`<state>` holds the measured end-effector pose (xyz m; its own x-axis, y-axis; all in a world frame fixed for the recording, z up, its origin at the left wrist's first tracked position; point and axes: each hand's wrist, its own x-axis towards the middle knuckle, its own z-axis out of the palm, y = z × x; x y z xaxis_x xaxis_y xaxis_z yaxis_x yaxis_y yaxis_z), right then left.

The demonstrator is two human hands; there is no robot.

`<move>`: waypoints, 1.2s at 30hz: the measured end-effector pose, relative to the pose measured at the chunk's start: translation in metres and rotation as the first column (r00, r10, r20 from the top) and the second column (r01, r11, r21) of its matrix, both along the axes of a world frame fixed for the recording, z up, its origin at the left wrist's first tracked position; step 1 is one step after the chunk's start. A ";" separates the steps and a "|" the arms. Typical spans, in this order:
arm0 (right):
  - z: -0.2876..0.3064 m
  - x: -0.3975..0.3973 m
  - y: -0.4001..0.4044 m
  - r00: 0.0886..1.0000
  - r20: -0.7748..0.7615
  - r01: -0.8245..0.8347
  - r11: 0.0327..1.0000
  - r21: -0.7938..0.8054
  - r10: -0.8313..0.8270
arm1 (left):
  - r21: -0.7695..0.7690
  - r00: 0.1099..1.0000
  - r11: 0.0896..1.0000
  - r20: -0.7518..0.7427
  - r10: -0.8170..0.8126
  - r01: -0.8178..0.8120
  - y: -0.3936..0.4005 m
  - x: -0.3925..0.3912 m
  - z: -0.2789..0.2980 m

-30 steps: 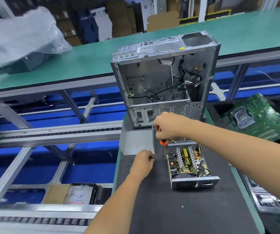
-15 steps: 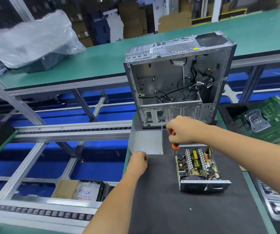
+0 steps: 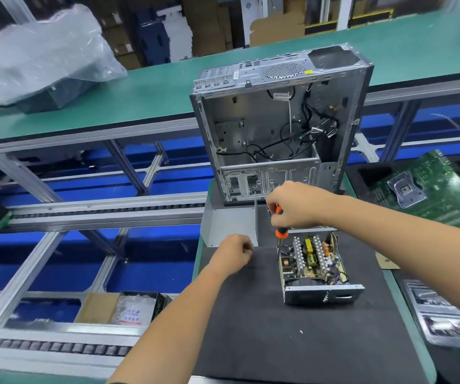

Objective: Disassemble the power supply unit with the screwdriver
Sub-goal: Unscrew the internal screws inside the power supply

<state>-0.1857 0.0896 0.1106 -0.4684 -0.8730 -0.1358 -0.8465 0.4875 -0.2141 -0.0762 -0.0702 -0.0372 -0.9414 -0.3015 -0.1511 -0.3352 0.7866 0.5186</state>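
Screwdriver gripped by right hand above power supply unit; left hand curled.

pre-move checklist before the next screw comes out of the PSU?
1. Orange-handled screwdriver gripped in right hand: ok.
2. Driver tip seated in a screw: cannot tell, tip hidden.
3. Open silver power supply unit with exposed circuit board flat on black foam mat: ok.
4. Left hand steadying the unit: not ok, it rests curled on the mat, apart from it.
5. Grey sheet-metal cover off the unit: ok.
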 end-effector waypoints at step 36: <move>0.008 -0.003 0.011 0.982 0.067 -0.185 0.977 0.104 0.178 | 0.431 0.945 0.855 0.019 -0.326 0.286 0.031 -0.007 -0.032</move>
